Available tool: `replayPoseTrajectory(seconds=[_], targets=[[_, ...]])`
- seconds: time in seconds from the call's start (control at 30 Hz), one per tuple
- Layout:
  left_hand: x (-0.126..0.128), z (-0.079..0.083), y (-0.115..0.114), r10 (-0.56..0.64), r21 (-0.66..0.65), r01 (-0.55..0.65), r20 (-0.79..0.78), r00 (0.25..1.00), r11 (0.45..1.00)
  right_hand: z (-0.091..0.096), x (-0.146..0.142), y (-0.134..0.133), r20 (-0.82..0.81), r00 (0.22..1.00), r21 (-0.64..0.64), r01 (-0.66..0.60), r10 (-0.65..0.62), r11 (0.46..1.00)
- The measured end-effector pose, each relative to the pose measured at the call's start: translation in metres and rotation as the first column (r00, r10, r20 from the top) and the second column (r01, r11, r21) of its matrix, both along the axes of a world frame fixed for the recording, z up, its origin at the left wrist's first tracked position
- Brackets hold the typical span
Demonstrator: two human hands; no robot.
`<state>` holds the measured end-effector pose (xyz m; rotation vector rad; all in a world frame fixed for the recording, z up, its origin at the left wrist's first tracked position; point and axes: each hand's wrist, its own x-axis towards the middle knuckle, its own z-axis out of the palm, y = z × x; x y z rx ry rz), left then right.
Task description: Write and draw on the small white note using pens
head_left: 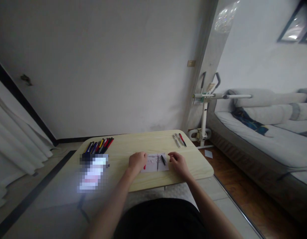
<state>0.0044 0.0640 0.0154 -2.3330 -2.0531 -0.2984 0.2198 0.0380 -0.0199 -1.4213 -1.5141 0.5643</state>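
A small white paper (152,163) lies near the front of a light wooden table (148,142). My left hand (137,162) rests curled on the paper's left edge, with a bit of red showing by its fingers. My right hand (177,162) sits at the paper's right edge, fingers bent. A black pen (163,160) lies on the paper between the hands, close to the right one.
A row of several coloured pens (100,145) lies at the table's left; three pens (179,139) lie at the back right. A blurred patch (93,172) covers something at the left. A sofa (263,132) and a white metal stand (204,116) are on the right.
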Motion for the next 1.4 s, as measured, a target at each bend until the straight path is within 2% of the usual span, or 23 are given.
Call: replayPoseTrajectory(seconds=[0.5,0.77,0.87,1.1,1.4], targets=[[0.007,0.000,-0.001,-0.007,-0.008,0.007,-0.060,0.998,1.000,-0.002,-0.001,-0.002,0.085,0.996,0.013,-0.016,0.015,1.000],[-0.016,0.012,0.001,0.070,0.006,-0.070,-0.045,0.997,0.998,-0.001,-0.001,-0.004,0.084,0.996,0.012,-0.014,0.013,1.000],[-0.016,0.012,-0.005,0.040,-0.013,-0.041,-0.043,0.998,0.999,0.000,-0.002,-0.004,0.085,0.996,0.009,-0.017,0.016,1.000],[0.000,0.009,-0.013,-0.073,-0.094,0.067,-0.057,0.996,0.993,0.002,-0.003,-0.005,0.067,0.998,-0.002,-0.010,0.010,1.000],[-0.003,0.009,-0.010,-0.094,-0.142,0.080,-0.094,0.991,0.987,0.006,-0.004,-0.008,0.092,0.996,-0.002,-0.005,0.005,1.000]])
